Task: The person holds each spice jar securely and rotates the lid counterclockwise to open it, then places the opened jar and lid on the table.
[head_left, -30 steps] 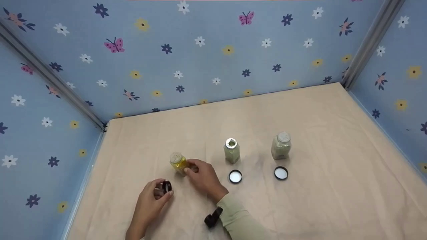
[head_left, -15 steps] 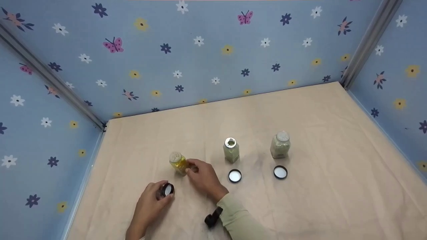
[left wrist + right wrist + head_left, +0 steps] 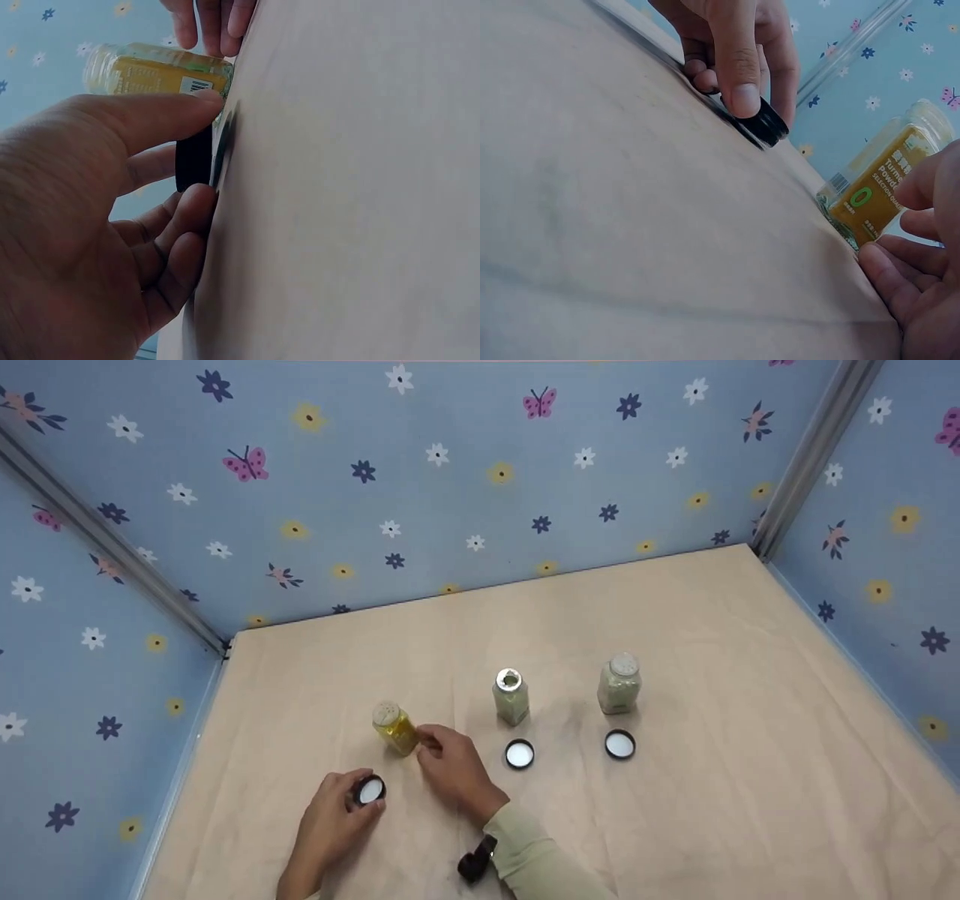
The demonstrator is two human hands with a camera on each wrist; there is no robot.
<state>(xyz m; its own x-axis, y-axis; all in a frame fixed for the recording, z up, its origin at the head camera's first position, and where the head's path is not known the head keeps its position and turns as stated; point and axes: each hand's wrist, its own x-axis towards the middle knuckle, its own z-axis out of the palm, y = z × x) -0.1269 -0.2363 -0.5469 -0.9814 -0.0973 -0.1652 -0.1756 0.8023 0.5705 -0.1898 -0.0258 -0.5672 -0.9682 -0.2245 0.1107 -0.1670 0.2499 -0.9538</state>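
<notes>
A yellow spice jar [image 3: 394, 729] with a shaker top stands on the beige tabletop [image 3: 675, 825]. My right hand [image 3: 427, 741] holds its lower side with thumb and fingertips; the right wrist view shows the jar's label [image 3: 874, 191] beside those fingers [image 3: 930, 180]. My left hand [image 3: 370, 796] grips a black cap [image 3: 370, 791], white liner up, against the table just in front of the jar. In the left wrist view the cap [image 3: 195, 157] sits between thumb and curled fingers [image 3: 187, 214], with the jar [image 3: 150, 71] behind it.
Two uncapped jars of pale green spice [image 3: 510, 697] [image 3: 619, 684] stand to the right. A black cap lies liner-up in front of each [image 3: 519, 754] [image 3: 619, 744]. Blue flowered walls [image 3: 480, 472] close in the back and both sides.
My left hand has turned the black cap liner-up and lowered it onto the table. My right hand has stayed at the yellow jar.
</notes>
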